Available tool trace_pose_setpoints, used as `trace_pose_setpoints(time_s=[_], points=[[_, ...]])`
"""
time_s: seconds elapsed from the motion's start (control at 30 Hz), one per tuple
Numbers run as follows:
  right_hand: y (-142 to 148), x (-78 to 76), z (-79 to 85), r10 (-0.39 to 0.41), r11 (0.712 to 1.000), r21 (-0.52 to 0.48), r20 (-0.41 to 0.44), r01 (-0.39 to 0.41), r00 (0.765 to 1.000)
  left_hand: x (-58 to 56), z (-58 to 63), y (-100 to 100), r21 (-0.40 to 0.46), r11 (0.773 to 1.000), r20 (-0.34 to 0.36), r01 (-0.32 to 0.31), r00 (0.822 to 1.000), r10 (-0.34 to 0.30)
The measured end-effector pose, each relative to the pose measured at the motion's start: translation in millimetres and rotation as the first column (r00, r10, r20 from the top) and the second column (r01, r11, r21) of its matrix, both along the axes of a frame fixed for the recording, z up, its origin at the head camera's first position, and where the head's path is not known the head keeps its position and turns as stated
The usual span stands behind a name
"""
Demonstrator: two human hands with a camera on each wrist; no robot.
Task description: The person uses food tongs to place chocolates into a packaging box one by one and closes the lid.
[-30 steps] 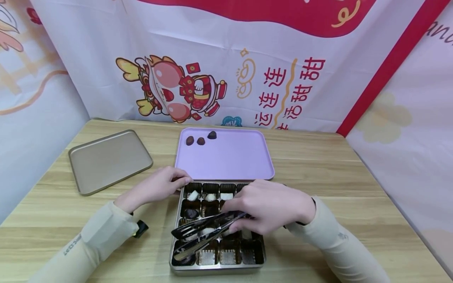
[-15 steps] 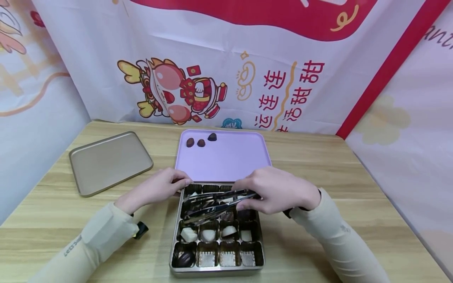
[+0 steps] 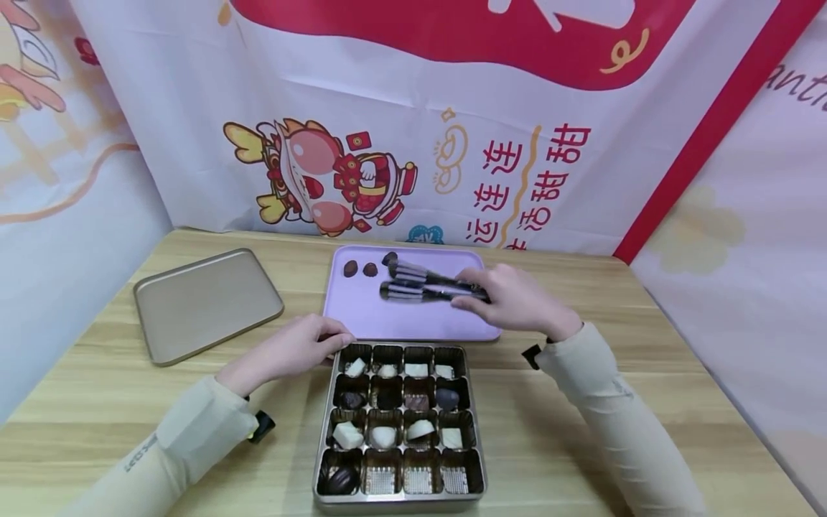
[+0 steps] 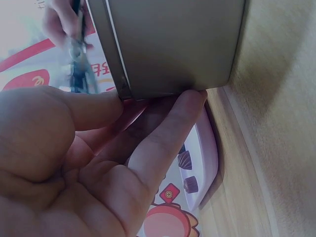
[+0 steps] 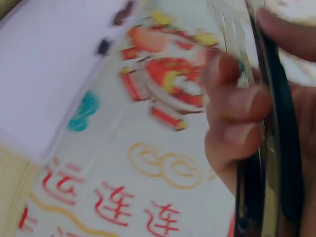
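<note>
My right hand (image 3: 517, 298) grips a pair of black-handled tongs (image 3: 446, 281) over the lilac tray (image 3: 362, 316), their tips apart and close to three dark chocolates at its back left. Nothing shows between the tips. In the right wrist view, my fingers (image 5: 237, 101) curl round the handles. My left hand (image 3: 304, 348) pinches the far left corner of a metal chocolate box (image 3: 400, 504), thumb and finger at its edges in the left wrist view. White and dark chocolates fill most cells; in the nearest row one dark chocolate (image 3: 341, 480) sits at the left beside bare cells.
A tan tray (image 3: 209, 305) lies on the wooden table (image 3: 581, 424) at the left. Right behind the box sits the lilac tray. A printed cloth (image 3: 362, 79) hangs along the table's back edge.
My right hand has carried the tongs from over the box forward to above the lilac tray. My left hand stays at the box corner. The head view has tilted up slightly.
</note>
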State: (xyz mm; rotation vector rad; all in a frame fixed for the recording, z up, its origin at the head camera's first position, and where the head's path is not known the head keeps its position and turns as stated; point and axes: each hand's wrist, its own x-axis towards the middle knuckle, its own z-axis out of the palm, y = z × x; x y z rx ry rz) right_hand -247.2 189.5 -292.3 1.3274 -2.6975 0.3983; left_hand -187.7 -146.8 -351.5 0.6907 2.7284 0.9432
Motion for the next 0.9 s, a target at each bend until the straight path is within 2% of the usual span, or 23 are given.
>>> trace_pose_setpoints(time_s=[0.1,0.17,0.3,0.43,0.63,0.73,0.9], points=[[-1.7,-21.2,-3.0,-0.105,0.992,0.062,-0.043,0.108,0.994,-0.3,-0.8,-0.2,0.005,1.0,-0.008,0.006,1.0,-0.006],[-8.0,-35.2,-3.0,-0.146,0.983,0.109,-0.049,0.151,0.988,-0.1,-0.2,-0.8,0.008,1.0,-0.011,0.01,1.0,-0.01],[-29.3,-60.5,-7.7,-0.196,0.958,0.206,-0.029,0.198,0.98,0.6,1.0,-0.8,0.005,1.0,-0.015,0.017,1.0,-0.017],[-53.7,-78.8,-19.2,-0.225,0.926,0.306,-0.025,0.221,0.974,1.1,1.1,0.4,0.001,1.0,-0.013,0.02,1.0,-0.02],[-76.4,-94.6,-37.1,-0.271,0.908,0.331,0.002,0.255,0.963,0.7,-0.4,1.9,0.005,1.0,-0.004,0.02,1.0,-0.02],[-81.2,-98.5,-43.5,-0.281,0.912,0.319,0.029,0.258,0.959,0.7,-0.8,2.2,0.007,1.0,-0.002,0.018,1.0,-0.018],[-85.7,-98.6,-47.6,-0.244,0.929,0.302,0.057,0.216,0.968,1.1,-0.7,1.1,0.007,1.0,-0.002,0.01,1.0,-0.01]])
